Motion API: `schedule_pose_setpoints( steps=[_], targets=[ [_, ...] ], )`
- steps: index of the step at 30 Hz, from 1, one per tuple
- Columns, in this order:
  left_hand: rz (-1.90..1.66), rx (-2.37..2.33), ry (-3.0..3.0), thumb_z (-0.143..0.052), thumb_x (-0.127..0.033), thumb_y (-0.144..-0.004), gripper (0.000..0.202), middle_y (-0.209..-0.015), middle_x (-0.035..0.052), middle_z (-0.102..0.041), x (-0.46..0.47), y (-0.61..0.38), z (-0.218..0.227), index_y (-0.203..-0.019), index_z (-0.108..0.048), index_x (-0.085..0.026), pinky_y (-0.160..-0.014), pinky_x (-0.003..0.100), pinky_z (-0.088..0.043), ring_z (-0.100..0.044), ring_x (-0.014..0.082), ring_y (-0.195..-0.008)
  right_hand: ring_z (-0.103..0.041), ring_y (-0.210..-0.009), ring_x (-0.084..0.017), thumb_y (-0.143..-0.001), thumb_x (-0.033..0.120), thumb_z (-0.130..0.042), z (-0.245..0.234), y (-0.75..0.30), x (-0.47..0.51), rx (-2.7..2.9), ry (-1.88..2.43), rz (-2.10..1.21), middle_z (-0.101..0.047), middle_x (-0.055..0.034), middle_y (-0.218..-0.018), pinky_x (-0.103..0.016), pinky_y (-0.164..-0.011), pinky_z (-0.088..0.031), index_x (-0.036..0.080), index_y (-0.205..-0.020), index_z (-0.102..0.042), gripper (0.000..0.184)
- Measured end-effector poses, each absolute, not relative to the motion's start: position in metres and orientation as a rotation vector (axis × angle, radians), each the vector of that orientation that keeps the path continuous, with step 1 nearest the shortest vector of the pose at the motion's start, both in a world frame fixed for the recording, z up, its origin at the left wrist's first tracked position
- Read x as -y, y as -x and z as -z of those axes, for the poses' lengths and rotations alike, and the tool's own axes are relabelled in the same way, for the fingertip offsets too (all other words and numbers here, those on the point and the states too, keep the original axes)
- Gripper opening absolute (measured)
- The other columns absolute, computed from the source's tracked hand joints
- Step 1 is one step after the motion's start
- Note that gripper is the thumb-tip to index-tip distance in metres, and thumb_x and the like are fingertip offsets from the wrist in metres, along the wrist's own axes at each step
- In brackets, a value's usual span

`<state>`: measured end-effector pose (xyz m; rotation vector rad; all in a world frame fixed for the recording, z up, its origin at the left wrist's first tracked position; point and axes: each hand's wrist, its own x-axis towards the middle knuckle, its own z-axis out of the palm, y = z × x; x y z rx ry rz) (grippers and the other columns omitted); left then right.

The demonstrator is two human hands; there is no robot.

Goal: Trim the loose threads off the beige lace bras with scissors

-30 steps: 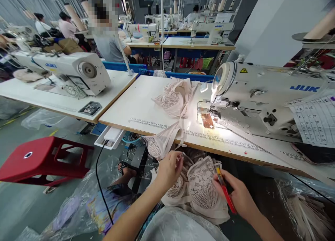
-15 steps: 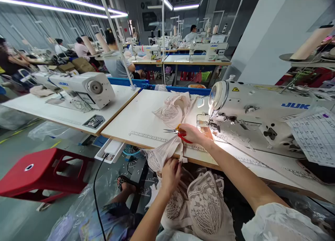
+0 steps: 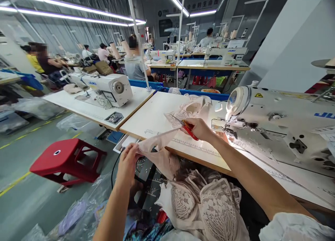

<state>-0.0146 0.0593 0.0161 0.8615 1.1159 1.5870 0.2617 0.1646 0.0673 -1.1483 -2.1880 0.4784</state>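
My left hand is closed on the edge of a beige bra, whose sheer band stretches taut up to my right hand. My right hand is wrapped round red-handled scissors, blades pointing left over the table. The band's far end meets the fingers of this hand; whether they pinch it is hidden. Farther back on the white sewing table lies another beige lace bra. Several more lace bras are heaped on my lap, below the table edge.
A white sewing machine with its lamp lit stands at the right. To the left are a second machine on its own table and a red stool. Plastic bags lie on the floor. Other people sit at machines farther back.
My left hand has moved left and up, pulling the bra's band out taut. My right hand keeps the scissors near the table bra. The camera view has swung left.
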Motion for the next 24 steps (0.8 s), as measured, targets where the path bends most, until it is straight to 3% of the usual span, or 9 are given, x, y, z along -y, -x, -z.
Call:
schedule_pose_setpoints(
  steps=[6, 13, 16, 20, 24],
  targets=[
    [-1.803, -1.171, -0.885, -0.085, -0.046, -0.062, 0.039, -0.06, -0.0014, -0.057, -0.027, 0.094, -0.043, -0.066, -0.062, -0.016, -0.05, 0.017, -0.042, -0.049, 0.0089, -0.053, -0.048, -0.058, -0.013, -0.072, 0.046, -0.068, -0.117, -0.187, -0.128, 1.995, 0.94, -0.753, -0.049, 0.0011, -0.061, -0.025, -0.053, -0.038, 0.021, -0.061, -0.046, 0.036],
    [-1.412, -1.428, -0.869, -0.085, -0.05, -0.062, 0.044, -0.046, -0.0045, -0.046, 0.033, 0.139, 0.004, -0.062, -0.061, -0.014, -0.036, 0.015, -0.029, -0.035, 0.0045, -0.037, -0.049, -0.057, -0.012, -0.071, 0.027, -0.07, -0.112, -0.149, -0.085, 1.968, 0.833, -1.203, -0.054, 0.0032, -0.06, -0.023, -0.051, -0.039, 0.018, -0.066, -0.06, 0.015],
    [-1.401, -1.478, -0.742, -0.085, -0.051, -0.059, 0.045, -0.045, -0.006, -0.047, 0.051, 0.14, 0.018, -0.068, -0.061, -0.015, -0.03, 0.017, -0.028, -0.035, 0.0053, -0.031, -0.048, -0.055, -0.01, -0.067, 0.03, -0.073, -0.093, -0.134, -0.1, 1.979, 0.903, -1.293, -0.055, 0.004, -0.058, -0.021, -0.05, -0.037, 0.017, -0.066, -0.061, 0.018],
    [-1.576, -1.525, -0.597, -0.085, -0.05, -0.06, 0.045, -0.046, -0.0058, -0.052, 0.05, 0.126, 0.025, -0.075, -0.06, -0.015, -0.034, 0.016, -0.035, -0.048, 0.0082, -0.034, -0.047, -0.044, -0.009, -0.063, 0.036, -0.073, -0.06, -0.119, -0.119, 1.879, 1.045, -1.54, -0.056, 0.0039, -0.052, -0.021, -0.043, -0.035, 0.017, -0.063, -0.059, 0.024],
    [-1.829, -1.499, -0.578, -0.08, -0.052, -0.068, 0.044, -0.066, 0.0006, -0.068, 0.03, 0.08, 0.03, -0.084, -0.057, -0.017, -0.049, 0.023, -0.053, -0.069, 0.0185, -0.056, -0.046, -0.041, -0.009, -0.062, 0.04, -0.07, -0.038, -0.115, -0.109, 1.849, 1.096, -1.596, -0.058, 0.002, -0.052, -0.021, -0.04, -0.036, 0.017, -0.061, -0.059, 0.026]
  ],
)
